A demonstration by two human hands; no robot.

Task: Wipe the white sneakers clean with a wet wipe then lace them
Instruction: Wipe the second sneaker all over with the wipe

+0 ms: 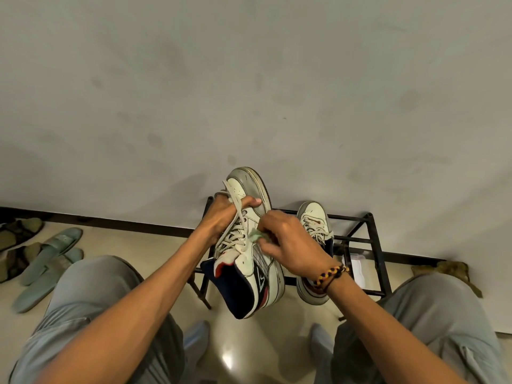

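Your left hand [221, 217] grips raised sneaker [249, 245] at laces, fingers curled round. Your right hand [288, 245] pinches wet wipe [256, 236] against its side. Wiping midway; toe looks grimy. Second sneaker [313, 225] waits on rack [374, 239]; lacing apparently left.

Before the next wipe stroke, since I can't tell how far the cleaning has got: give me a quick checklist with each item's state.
1. Left hand holds the held sneaker steady: ok.
2. Right hand pinches the wet wipe against its side: ok.
3. Toe cap clean: not ok, grey grime shows.
4. Laces threaded: ok, though loose.
5. Second sneaker on the black rack, within reach: ok.
6. Wipe still moist: cannot tell.
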